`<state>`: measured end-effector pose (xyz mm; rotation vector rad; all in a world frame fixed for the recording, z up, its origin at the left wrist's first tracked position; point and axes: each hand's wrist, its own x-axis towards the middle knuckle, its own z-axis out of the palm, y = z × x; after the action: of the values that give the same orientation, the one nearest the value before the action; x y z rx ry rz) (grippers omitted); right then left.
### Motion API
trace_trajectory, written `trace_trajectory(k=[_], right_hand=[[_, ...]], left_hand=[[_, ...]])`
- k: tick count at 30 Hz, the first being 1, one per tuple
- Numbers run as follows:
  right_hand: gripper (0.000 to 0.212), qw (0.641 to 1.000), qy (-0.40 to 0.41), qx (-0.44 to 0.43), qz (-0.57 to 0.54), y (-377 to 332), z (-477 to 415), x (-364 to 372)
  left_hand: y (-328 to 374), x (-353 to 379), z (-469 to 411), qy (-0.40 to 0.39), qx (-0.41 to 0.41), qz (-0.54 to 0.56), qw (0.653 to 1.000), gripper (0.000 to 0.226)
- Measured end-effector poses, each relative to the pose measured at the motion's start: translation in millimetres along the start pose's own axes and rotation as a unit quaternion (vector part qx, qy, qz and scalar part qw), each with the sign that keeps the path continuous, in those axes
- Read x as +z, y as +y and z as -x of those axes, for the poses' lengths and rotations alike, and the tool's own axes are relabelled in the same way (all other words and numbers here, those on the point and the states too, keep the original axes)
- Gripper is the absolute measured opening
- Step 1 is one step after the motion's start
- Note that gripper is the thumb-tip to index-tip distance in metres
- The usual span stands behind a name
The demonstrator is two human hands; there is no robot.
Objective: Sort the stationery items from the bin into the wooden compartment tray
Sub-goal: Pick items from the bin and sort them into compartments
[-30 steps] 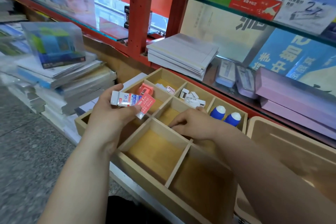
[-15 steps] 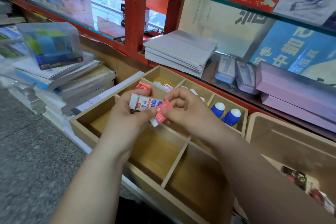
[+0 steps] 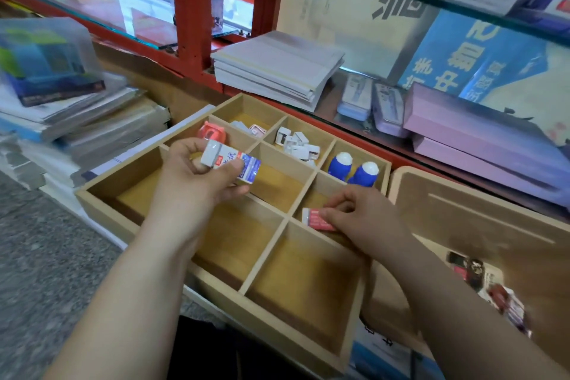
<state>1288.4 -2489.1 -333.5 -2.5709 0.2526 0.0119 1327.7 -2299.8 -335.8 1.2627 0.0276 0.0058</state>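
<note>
My left hand [image 3: 197, 176] holds a white eraser with a blue and red sleeve [image 3: 231, 162] above the middle of the wooden compartment tray [image 3: 92, 197]. My right hand [image 3: 361, 219] grips a red-sleeved eraser [image 3: 316, 218] low inside a right-hand middle compartment. Other compartments hold a red sharpener [image 3: 211, 131], small white clips [image 3: 296, 143], two blue glue bottles [image 3: 353, 168] and a few small items [image 3: 253, 129] at the back. The pale bin [image 3: 431, 188] stands to the right, with several packets [image 3: 481, 281] in it.
A stack of grey notebooks [image 3: 277, 68] lies behind the tray. Piles of books [image 3: 77, 120] stand at the left. Pencil cases [image 3: 370, 102] and pink boxes [image 3: 481, 139] sit on the shelf at the right. A red post [image 3: 191, 9] rises behind. Grey floor lies at the lower left.
My right hand took the red-sleeved eraser from my left hand and moved it down and right into a compartment. My left hand keeps the blue and red one.
</note>
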Motion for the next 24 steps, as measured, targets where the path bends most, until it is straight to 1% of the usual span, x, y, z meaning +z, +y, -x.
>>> trace_trajectory(k=[3, 6, 8, 10, 11, 12, 13, 14, 15, 17, 18, 19, 21, 22, 24], right_hand=[[0.023, 0.999, -0.01, 0.009, 0.039, -2.5, -3.2, 9.1], [0.032, 0.993, -0.028, -0.043, 0.109, -2.6, -3.9, 8.7], [0.025, 0.99, -0.025, -0.076, 0.115, 1.1, -2.2, 9.4], [0.018, 0.989, 0.0, -0.103, 0.11, 6.0, -1.8, 11.2], [0.018, 0.991, 0.026, -0.108, 0.08, 7.3, -0.9, 11.5], [0.019, 0.994, 0.052, -0.098, 0.015, 6.2, 1.0, 10.1], [0.022, 0.991, 0.067, -0.086, -0.074, 3.3, 2.9, 7.9], [0.027, 0.982, 0.056, -0.077, -0.162, -1.0, 5.4, 4.7], [0.03, 0.97, 0.02, -0.073, -0.232, -5.9, 8.3, 1.7], [0.028, 0.945, -0.066, -0.082, -0.311, -15.9, 12.7, -1.2], [0.025, 0.937, -0.088, -0.088, -0.328, -21.2, 14.5, -1.5], [0.023, 0.934, -0.093, -0.091, -0.333, -25.5, 15.7, -1.4], [0.021, 0.94, -0.083, -0.085, -0.321, -30.4, 18.3, -2.1], [0.02, 0.944, -0.079, -0.079, -0.311, -29.8, 20.7, -3.4], [0.02, 0.957, -0.073, -0.064, -0.274, -24.1, 29.2, -7.9]], left_hand=[[-0.2, 5.0, 3.7, -0.016, 0.001, -0.017, 1.0, 0.018], [-1.7, 7.7, 6.6, -0.039, 0.013, -0.053, 0.998, 0.009], [-3.3, 9.5, 7.6, -0.053, 0.018, -0.069, 0.996, 0.006], [-6.2, 10.1, 7.6, -0.061, 0.022, -0.098, 0.993, 0.006], [-7.4, 9.6, 7.4, -0.067, 0.02, -0.108, 0.992, 0.006], [-7.3, 9.4, 7.8, -0.076, 0.014, -0.109, 0.991, 0.007], [-7.0, 9.5, 8.2, -0.089, 0.007, -0.096, 0.991, 0.008], [-5.6, 10.1, 9.0, -0.103, -0.003, -0.074, 0.992, 0.009], [-4.7, 10.8, 9.6, -0.118, -0.012, -0.05, 0.992, 0.011], [-3.8, 14.3, 11.1, -0.142, -0.032, -0.013, 0.989, 0.017], [-3.2, 16.2, 12.7, -0.153, -0.042, -0.008, 0.987, 0.016], [-3.2, 18.2, 14.3, -0.163, -0.044, -0.007, 0.986, 0.013], [-3.4, 20.3, 17.9, -0.171, -0.035, -0.025, 0.984, 0.005], [-4.0, 20.1, 19.6, -0.167, -0.018, -0.051, 0.984, 0.006], [-7.1, 13.8, 19.4, -0.152, 0.047, -0.155, 0.975, 0.012]])
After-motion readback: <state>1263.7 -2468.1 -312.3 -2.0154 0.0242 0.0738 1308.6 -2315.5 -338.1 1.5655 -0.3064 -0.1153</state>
